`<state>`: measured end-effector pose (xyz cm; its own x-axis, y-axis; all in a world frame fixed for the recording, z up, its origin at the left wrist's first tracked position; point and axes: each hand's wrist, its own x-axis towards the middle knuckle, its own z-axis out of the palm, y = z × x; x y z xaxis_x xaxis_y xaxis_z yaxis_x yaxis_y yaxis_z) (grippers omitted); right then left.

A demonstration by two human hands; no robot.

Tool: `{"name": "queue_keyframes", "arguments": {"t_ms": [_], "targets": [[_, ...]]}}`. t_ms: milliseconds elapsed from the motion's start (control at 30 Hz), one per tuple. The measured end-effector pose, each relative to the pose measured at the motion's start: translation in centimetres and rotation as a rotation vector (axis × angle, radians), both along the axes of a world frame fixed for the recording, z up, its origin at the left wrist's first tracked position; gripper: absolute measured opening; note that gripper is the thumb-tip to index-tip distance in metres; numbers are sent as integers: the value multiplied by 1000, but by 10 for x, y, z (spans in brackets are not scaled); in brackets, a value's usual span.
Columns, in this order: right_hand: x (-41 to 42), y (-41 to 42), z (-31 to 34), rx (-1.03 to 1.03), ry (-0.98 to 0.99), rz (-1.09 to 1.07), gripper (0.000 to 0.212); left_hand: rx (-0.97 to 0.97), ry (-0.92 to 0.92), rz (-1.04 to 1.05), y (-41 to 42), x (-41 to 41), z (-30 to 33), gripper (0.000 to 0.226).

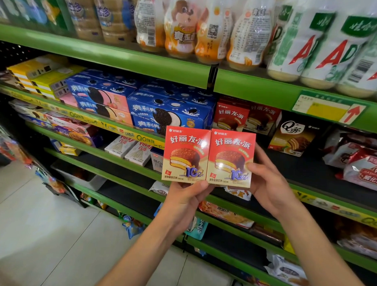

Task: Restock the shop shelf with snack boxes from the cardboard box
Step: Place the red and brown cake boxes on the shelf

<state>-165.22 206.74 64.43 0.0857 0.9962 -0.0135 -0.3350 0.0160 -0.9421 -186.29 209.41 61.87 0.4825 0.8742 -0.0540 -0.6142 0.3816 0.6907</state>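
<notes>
Two red snack boxes with a chocolate pie picture are held side by side, upright, in front of the green shelf (pixel 310 190). My left hand (pixel 185 198) grips the left snack box (pixel 186 154) from below, thumb on its lower front. My right hand (pixel 267 184) holds the right snack box (pixel 231 158) at its right edge and bottom. Matching red boxes (pixel 231 116) stand on the shelf just behind and above them. The cardboard box is not in view.
Blue cookie boxes (pixel 163 114) stand left of the red ones; brown cake boxes (pixel 294 136) and bagged snacks (pixel 358 161) lie to the right. Drink bottles (pixel 208 26) fill the top shelf. Lower shelves hold stick-biscuit boxes (pixel 127 149) and packets. Tiled floor (pixel 41 223) is at left.
</notes>
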Motion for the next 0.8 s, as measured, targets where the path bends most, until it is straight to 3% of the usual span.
{"name": "queue_keyframes", "arguments": {"t_ms": [200, 467, 567, 800], "targets": [[-2, 1, 2, 6, -12, 2, 57, -29, 19, 10, 2, -1, 2, 73], [-1, 3, 6, 17, -27, 24, 66, -32, 35, 29, 1, -1, 6, 66], [0, 3, 6, 16, -44, 27, 69, -14, 44, 29, 1, 0, 6, 54], [0, 1, 7, 21, -57, 21, 64, 0, 54, 24, -1, 0, 6, 51]]}}
